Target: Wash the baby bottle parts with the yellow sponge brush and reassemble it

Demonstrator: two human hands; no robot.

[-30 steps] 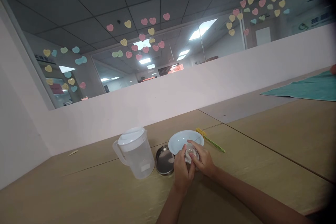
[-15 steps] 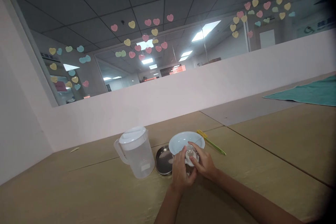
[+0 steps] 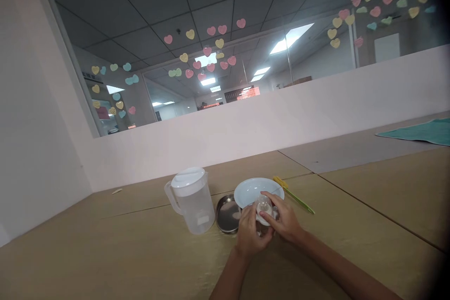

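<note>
Clear domed piece (image 3: 263, 200) with a white ring (image 3: 268, 220) round its base sits between both hands, just near of the pale bowl (image 3: 253, 188) and overlapping its near rim in view. Can't tell if it's over the bowl or short of it

Left hand (image 3: 250, 233): half curled, fingers up along the left side of the piece, thumb bent across on the near side. Right hand (image 3: 287, 221): curled in from the right, index over the far side of the dome, thumb on the near side by the ring. Both seem to have hold of it; inner fingers hidden. Something clear shows low between the palms, too small to identify

To handle it well, my read: use left as fixed support, right for fine control. Load the ring, not the dome, which looks thin and likely flexes. Even pressure from opposite sides, ring level, or it probably cocks or slips

Watch the left knuckles: they overlap the right edge of the steel pan (image 3: 227, 215) in view, with the jug (image 3: 195, 211) upright just left of that. A knock could shift both. Brush (image 3: 297, 198) lies to the right, angled from far left to near right, apart from the fingers
</note>
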